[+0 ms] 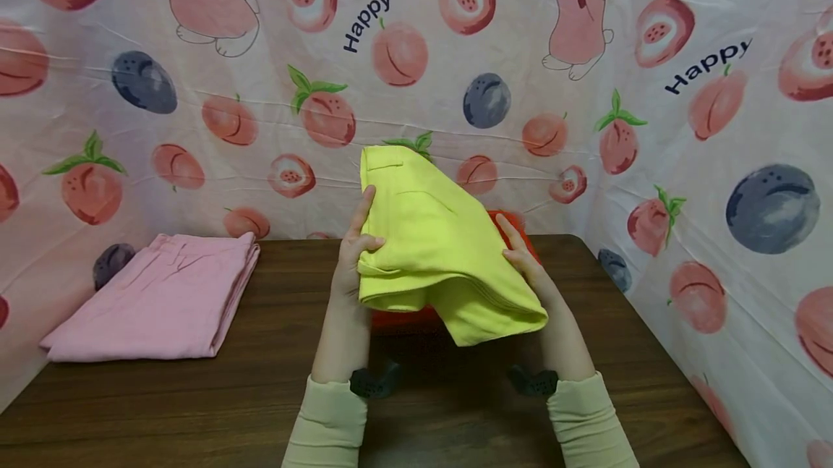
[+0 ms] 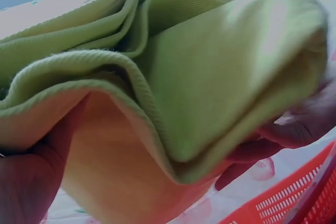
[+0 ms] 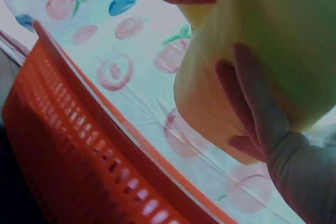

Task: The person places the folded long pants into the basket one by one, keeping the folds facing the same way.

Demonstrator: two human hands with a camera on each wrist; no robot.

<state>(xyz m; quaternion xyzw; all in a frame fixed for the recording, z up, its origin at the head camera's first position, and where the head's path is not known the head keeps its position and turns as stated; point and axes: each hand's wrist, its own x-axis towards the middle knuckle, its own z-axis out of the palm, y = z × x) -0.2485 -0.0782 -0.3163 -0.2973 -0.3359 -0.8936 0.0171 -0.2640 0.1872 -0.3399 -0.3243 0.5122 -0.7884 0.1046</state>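
Observation:
In the head view a folded pair of bright yellow trousers (image 1: 416, 229) is held up above the table, tilted down toward the right. My left hand (image 1: 349, 254) grips its left edge, thumb on the front face and index finger up along the side. At the opposite edge my right hand (image 1: 530, 262) touches the cloth with extended fingers (image 3: 257, 93), partly hidden by it. Layered folds of the trousers fill the left wrist view, and their lower edge hangs loose. Behind and below them, a red perforated plastic basket (image 3: 100, 145) is mostly hidden in the head view.
Folded pink trousers (image 1: 159, 298) lie on the left part of the dark wooden table (image 1: 273, 396). A fruit-patterned cloth backdrop (image 1: 416, 106) rises along the table's back and sides.

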